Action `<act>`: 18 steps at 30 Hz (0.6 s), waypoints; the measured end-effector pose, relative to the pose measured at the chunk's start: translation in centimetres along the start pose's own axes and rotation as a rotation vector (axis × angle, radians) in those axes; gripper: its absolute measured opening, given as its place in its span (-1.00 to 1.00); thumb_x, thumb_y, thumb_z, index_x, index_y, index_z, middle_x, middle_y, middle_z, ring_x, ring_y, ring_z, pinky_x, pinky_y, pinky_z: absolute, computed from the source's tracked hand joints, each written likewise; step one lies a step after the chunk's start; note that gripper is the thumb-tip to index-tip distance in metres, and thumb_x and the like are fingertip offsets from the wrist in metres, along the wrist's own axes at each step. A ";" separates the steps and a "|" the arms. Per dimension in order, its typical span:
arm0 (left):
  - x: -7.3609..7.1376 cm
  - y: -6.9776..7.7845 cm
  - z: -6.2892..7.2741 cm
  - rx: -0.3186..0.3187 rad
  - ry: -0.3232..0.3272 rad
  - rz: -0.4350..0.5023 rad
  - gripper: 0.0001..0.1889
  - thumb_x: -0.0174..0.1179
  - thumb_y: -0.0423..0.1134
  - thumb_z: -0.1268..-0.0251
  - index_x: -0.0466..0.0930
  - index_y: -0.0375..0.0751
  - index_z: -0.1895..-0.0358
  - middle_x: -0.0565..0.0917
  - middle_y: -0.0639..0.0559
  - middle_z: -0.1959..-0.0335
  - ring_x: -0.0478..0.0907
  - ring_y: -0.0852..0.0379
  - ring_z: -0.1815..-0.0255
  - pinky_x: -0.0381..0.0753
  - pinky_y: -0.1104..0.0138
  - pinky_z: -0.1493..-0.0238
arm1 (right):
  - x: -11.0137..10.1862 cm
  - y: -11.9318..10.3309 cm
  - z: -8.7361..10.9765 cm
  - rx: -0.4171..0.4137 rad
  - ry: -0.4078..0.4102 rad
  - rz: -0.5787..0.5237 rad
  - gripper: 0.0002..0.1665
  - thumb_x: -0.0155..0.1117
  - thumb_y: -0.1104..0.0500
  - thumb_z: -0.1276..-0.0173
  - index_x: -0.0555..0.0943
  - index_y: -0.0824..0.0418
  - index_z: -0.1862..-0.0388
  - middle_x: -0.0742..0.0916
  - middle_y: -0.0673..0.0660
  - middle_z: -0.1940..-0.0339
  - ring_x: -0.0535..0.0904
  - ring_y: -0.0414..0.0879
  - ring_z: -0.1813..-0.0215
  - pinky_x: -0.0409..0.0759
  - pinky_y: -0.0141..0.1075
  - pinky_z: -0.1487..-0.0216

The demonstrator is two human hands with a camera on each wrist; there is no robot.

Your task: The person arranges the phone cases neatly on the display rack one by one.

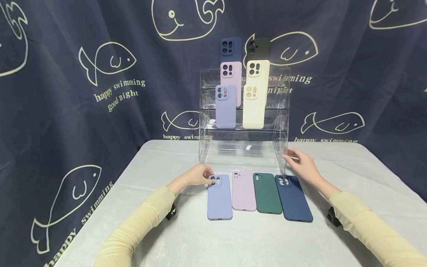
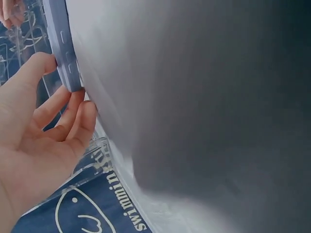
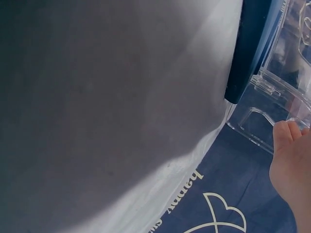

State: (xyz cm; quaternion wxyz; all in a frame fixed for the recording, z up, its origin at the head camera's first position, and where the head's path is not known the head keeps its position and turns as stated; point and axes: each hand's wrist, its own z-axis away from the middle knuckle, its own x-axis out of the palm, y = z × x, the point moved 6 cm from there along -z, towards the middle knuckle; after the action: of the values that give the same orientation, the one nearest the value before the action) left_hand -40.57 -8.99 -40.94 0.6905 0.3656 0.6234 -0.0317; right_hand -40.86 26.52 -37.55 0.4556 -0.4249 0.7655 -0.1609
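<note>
Four phone cases lie side by side on the white-covered table: periwinkle, lilac, green and navy. My left hand pinches the camera end of the periwinkle case, thumb on one side and fingers on the other. My right hand reaches to the lower right corner of the clear acrylic tiered stand, its fingers fairly straight. In the right wrist view its fingertips sit at the stand's edge, beside the navy case.
The stand's steps hold several upright cases: navy, black, lilac, cream, periwinkle and a second cream one. A dark blue fish-print curtain hangs behind.
</note>
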 end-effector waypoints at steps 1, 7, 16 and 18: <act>0.0 0.0 0.0 -0.006 0.001 0.010 -0.80 0.34 -0.23 -0.04 0.62 -0.22 0.27 0.70 -0.01 0.34 0.59 0.19 0.33 0.62 0.42 0.18 | 0.0 0.0 0.0 0.001 -0.001 -0.002 -0.50 0.19 0.16 -0.36 0.44 0.47 -0.15 0.61 0.47 -0.04 0.55 0.28 -0.06 0.52 -0.45 -0.07; -0.9 0.1 0.0 0.013 0.039 0.156 -0.71 0.32 -0.25 -0.02 0.58 -0.29 0.18 0.67 -0.13 0.22 0.63 0.08 0.26 0.67 0.36 0.16 | 0.1 0.1 0.1 0.008 -0.005 -0.011 -0.50 0.19 0.16 -0.36 0.44 0.46 -0.16 0.61 0.46 -0.05 0.55 0.27 -0.07 0.51 -0.49 -0.07; -2.6 1.0 0.5 0.119 0.172 0.298 -0.64 0.32 -0.23 -0.04 0.55 -0.33 0.09 0.64 -0.15 0.19 0.60 0.12 0.32 0.68 0.41 0.25 | 0.0 0.0 0.2 0.010 -0.004 0.001 -0.49 0.19 0.14 -0.36 0.44 0.46 -0.16 0.60 0.46 -0.06 0.54 0.28 -0.07 0.53 -0.42 -0.08; -2.8 1.2 0.5 0.083 0.203 0.305 -0.64 0.30 -0.32 -0.03 0.54 -0.39 0.07 0.63 -0.22 0.18 0.60 0.06 0.30 0.69 0.40 0.21 | 0.0 0.0 0.2 0.011 -0.001 0.003 -0.49 0.19 0.14 -0.36 0.44 0.45 -0.16 0.60 0.45 -0.06 0.55 0.27 -0.07 0.53 -0.49 -0.07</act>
State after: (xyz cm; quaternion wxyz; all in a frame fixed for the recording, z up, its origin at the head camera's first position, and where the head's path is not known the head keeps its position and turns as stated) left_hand -40.16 -9.57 -37.93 0.6051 0.4855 0.6253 0.0848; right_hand -40.70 26.54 -37.62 0.4585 -0.4212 0.7652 -0.1641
